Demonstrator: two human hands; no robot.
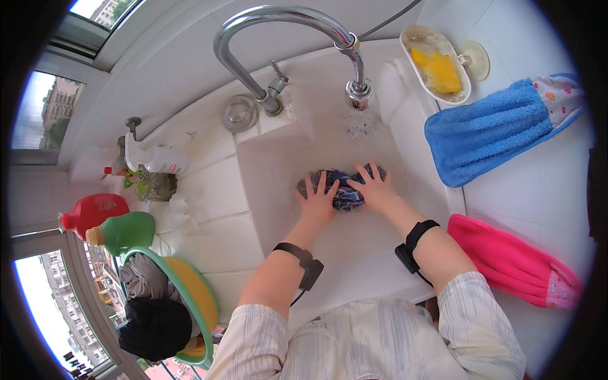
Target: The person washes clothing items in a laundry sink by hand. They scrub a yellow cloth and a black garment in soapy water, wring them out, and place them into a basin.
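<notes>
A dark, multicoloured patterned cloth (349,197) lies bunched in the white sink basin (266,175), partly under cloudy water. My left hand (317,202) rests on its left part with the fingers spread. On the right part lies my right hand (375,187), its fingers also splayed over the fabric. The two thumbs nearly meet at the middle of the bundle. Beyond the hands, a chrome gooseneck faucet (285,14) arches over the basin, and bubbles (358,126) show in the water below its spout. The hands cover some of the cloth.
A soap dish (465,97) with yellow soap (439,71) is fixed at the right, above blue (489,128) and pink (503,261) hand towels. Left stand a white spray bottle (164,159), red (102,211) and green (128,230) jugs, and a green-rimmed basin (209,294) of clothes (154,327).
</notes>
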